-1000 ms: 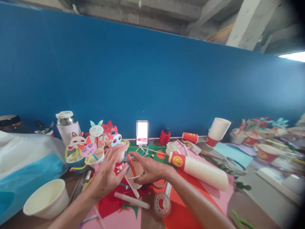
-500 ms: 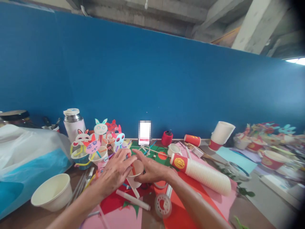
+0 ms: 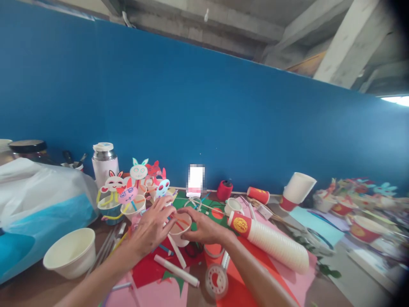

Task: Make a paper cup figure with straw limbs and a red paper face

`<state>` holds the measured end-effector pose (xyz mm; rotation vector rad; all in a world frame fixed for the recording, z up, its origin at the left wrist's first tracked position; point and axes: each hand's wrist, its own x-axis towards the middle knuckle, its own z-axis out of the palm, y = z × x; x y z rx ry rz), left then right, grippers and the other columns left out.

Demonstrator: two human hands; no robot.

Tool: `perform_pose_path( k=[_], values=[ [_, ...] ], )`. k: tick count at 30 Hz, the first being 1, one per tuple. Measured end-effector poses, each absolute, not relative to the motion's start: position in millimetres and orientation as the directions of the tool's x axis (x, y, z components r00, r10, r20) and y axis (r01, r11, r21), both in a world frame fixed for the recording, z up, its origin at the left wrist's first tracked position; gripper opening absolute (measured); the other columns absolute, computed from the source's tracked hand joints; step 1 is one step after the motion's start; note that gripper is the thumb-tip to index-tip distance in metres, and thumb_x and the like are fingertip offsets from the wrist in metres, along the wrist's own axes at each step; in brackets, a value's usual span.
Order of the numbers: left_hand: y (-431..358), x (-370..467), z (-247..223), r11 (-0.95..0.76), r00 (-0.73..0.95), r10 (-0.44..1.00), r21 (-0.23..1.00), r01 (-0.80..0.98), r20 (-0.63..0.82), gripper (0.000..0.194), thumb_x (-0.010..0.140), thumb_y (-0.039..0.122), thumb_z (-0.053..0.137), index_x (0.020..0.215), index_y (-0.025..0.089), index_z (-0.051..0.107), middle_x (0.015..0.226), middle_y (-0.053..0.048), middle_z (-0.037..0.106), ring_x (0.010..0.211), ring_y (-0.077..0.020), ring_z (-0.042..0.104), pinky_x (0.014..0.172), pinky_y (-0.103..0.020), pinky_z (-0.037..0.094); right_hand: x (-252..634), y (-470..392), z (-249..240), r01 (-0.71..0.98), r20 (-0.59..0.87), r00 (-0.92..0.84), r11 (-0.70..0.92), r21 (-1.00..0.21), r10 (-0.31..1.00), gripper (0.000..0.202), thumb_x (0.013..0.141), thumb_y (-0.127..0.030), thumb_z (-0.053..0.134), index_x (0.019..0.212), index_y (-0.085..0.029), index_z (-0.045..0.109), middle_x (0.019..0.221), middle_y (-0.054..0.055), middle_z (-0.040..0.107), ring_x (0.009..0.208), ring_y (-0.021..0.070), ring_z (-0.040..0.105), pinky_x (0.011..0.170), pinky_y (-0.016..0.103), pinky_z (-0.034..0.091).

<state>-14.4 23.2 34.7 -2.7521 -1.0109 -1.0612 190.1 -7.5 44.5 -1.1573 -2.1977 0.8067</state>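
Note:
A white paper cup [image 3: 181, 238] stands between my hands, with orange strips [image 3: 182, 223] lying across its inside. My left hand [image 3: 155, 224] is closed at the cup's left rim, where one strip meets its fingertips; what it pinches is hidden. With fingers at the far rim and thumb at the near side, my right hand [image 3: 206, 226] holds the cup from the right. Just below the cup lie a white stick [image 3: 177, 250] and a white marker pen [image 3: 177, 270]. A roll of clear tape [image 3: 216, 280] rests under my right forearm.
At left are a white bowl [image 3: 70, 253], a plastic bag [image 3: 41, 196] and a thermos [image 3: 105, 164]. Cups with paper animal faces [image 3: 128, 194] stand behind my left hand. A long stack of paper cups [image 3: 277, 245] lies at right. A blue partition [image 3: 204, 106] rises behind the table.
The camera view has shifted slightly. My fingers have parted a little above the cup, so more of its inside and the orange strips shows. My right hand stays at the cup's right side.

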Motion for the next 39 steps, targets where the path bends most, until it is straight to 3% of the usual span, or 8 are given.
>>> perform_pose_path(
  k=[9,14,19,24,28,31,34,39],
  values=[
    [19.9,-9.1,26.8,-0.758,0.488,0.581,0.214,0.616,0.651,0.014,0.088,0.023,0.046,0.088,0.019,0.059,0.121,-0.012,0.050,0.116,-0.0284,0.048,0.094,-0.044,0.043,193.6,0.0,35.5,0.458,0.203,-0.562,0.505,-0.731,0.802,0.047,0.076,-0.025,0.065,0.121,-0.023,0.052,0.124,0.004,0.053,0.110,0.0190,0.052,0.094,0.030,0.039],
    [20.9,-8.0,24.3,-0.782,0.534,0.596,0.280,0.557,0.601,0.017,0.091,0.022,0.041,0.094,0.019,0.058,0.115,-0.012,0.052,0.108,-0.0262,0.053,0.086,-0.038,0.048,192.2,2.3,34.9,0.437,0.251,-0.522,0.508,-0.742,0.815,0.026,0.093,-0.028,0.042,0.109,-0.019,0.060,0.119,0.006,0.057,0.112,0.0170,0.051,0.097,0.032,0.037],
    [21.5,-8.2,28.5,-0.814,0.625,0.579,0.336,0.474,0.523,0.024,0.091,0.018,0.039,0.108,0.019,0.056,0.111,-0.011,0.054,0.100,-0.0238,0.057,0.083,-0.037,0.050,187.2,-2.6,39.4,0.499,0.280,-0.461,0.507,-0.703,0.842,0.015,0.085,-0.019,0.052,0.092,-0.020,0.065,0.105,0.003,0.062,0.103,0.0168,0.055,0.090,0.029,0.041],
    [19.9,-7.6,32.2,-0.847,0.623,0.531,0.333,0.415,0.574,0.044,0.091,0.018,0.041,0.134,0.023,0.037,0.133,-0.012,0.043,0.125,-0.0268,0.042,0.100,-0.041,0.042,185.5,-5.9,39.4,0.531,0.200,-0.399,0.403,-0.746,0.895,0.017,0.078,-0.014,0.053,0.087,-0.021,0.065,0.100,0.001,0.060,0.091,0.0155,0.058,0.075,0.024,0.045],
    [18.8,-6.4,32.4,-0.839,0.601,0.545,0.377,0.394,0.585,0.050,0.090,0.018,0.042,0.138,0.023,0.030,0.139,-0.013,0.035,0.131,-0.0274,0.034,0.103,-0.044,0.038,185.6,-5.6,37.2,0.548,0.176,-0.367,0.365,-0.752,0.913,0.020,0.076,-0.013,0.052,0.088,-0.021,0.065,0.097,0.000,0.061,0.086,0.0148,0.059,0.071,0.023,0.046],
    [17.7,-7.1,37.7,-0.814,0.564,0.577,0.472,0.338,0.591,0.046,0.088,0.025,0.047,0.133,0.022,0.038,0.136,-0.013,0.038,0.128,-0.0273,0.035,0.104,-0.044,0.036,186.2,-5.3,36.5,0.571,0.169,-0.358,0.358,-0.739,0.918,0.025,0.075,-0.011,0.049,0.090,-0.021,0.066,0.097,0.000,0.062,0.085,0.0150,0.059,0.071,0.023,0.046],
    [16.9,-9.1,48.4,-0.689,0.444,0.705,0.682,0.245,0.553,0.036,0.091,0.032,0.041,0.124,0.020,0.047,0.122,-0.012,0.052,0.117,-0.0239,0.048,0.100,-0.040,0.040,186.7,-4.8,36.7,0.589,0.179,-0.376,0.384,-0.711,0.909,0.031,0.072,-0.007,0.046,0.090,-0.021,0.067,0.096,0.000,0.063,0.086,0.0152,0.059,0.072,0.024,0.046],
    [22.1,-11.3,46.3,-0.258,0.269,0.932,0.966,0.026,0.242,0.044,0.088,0.048,0.039,0.114,0.015,0.053,0.103,-0.009,0.063,0.092,-0.0227,0.062,0.082,-0.035,0.050,187.6,-3.8,37.3,0.561,0.233,-0.380,0.423,-0.711,0.895,0.038,0.070,-0.005,0.045,0.097,-0.022,0.065,0.102,0.001,0.064,0.092,0.0157,0.059,0.076,0.024,0.046]
  ],
)
